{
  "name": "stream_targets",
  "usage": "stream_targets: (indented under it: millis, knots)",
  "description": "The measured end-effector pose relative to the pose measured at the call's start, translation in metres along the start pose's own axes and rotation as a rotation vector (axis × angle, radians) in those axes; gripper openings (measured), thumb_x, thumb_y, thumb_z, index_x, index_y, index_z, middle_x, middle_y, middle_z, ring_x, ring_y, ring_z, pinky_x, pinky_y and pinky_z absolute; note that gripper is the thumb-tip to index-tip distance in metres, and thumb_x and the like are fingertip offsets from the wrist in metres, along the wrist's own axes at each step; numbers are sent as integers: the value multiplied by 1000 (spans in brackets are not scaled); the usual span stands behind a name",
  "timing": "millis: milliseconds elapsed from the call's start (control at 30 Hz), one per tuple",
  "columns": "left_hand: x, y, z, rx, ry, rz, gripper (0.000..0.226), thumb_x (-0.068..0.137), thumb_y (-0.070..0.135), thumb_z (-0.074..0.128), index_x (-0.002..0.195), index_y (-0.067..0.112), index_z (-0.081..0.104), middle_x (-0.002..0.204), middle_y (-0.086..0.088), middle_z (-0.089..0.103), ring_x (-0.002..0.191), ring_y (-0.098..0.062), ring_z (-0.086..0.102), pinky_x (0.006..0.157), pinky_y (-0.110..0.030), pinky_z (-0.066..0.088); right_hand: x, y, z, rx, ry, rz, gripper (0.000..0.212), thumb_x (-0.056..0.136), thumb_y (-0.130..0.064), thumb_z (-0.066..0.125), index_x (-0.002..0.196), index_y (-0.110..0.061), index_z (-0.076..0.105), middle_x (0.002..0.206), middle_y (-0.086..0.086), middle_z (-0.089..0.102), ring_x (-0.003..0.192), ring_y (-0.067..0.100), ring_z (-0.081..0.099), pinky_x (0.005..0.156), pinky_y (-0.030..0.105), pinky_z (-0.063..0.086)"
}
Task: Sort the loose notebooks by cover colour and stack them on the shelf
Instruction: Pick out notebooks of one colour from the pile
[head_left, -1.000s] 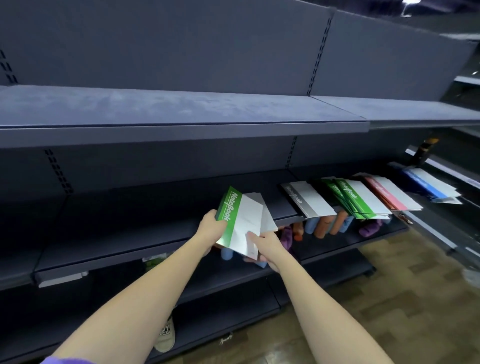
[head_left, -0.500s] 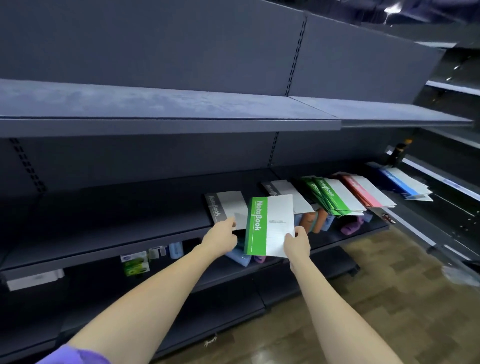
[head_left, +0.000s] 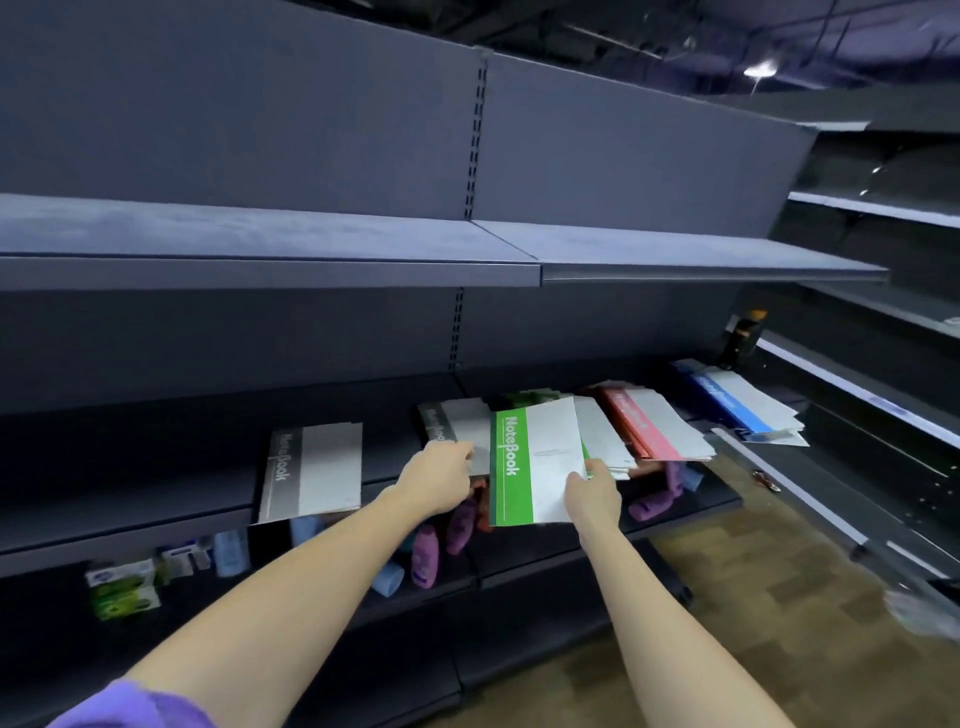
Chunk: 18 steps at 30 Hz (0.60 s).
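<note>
Right hand (head_left: 592, 493) pinching flat, glossy green notebook (head_left: 535, 460) at lower corner, now carrying it rightward above green stack (head_left: 605, 447) on matte metal shelf (head_left: 156, 457). Left hand (head_left: 441, 475) gripping grey notebook (head_left: 457, 428) left of it.

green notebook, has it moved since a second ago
Yes. The green notebook, held by the right hand, has travelled right along the shelf, from left of the grey notebook to overlapping its right side, near the green stack.
</note>
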<state>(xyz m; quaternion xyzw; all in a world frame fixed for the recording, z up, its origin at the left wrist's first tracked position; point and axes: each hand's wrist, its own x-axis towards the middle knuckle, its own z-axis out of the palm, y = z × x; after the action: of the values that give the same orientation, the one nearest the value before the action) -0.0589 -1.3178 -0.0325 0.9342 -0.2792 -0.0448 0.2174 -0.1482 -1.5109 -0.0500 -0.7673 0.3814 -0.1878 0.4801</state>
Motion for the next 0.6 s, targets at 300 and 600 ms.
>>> stream_targets:
  millis: [300,600]
  knots:
    - [63,71,30,-7,20,-13,40,93,8,41,131,14,53,131,-11,58,119,-30,51,95,-39,46,98,3,-63,-197,-11,-96,17,99,-7,42,110,-8,54,98,8,55,83,24,46,61,31,33]
    - [87,74,42,-31,10,-75,45,91,6,40,133,17,51,131,-10,56,120,-28,49,96,-42,46,146,5,-50,-397,8,-188,22,97,-7,47,119,-6,49,116,16,57,99,32,55,78,40,48]
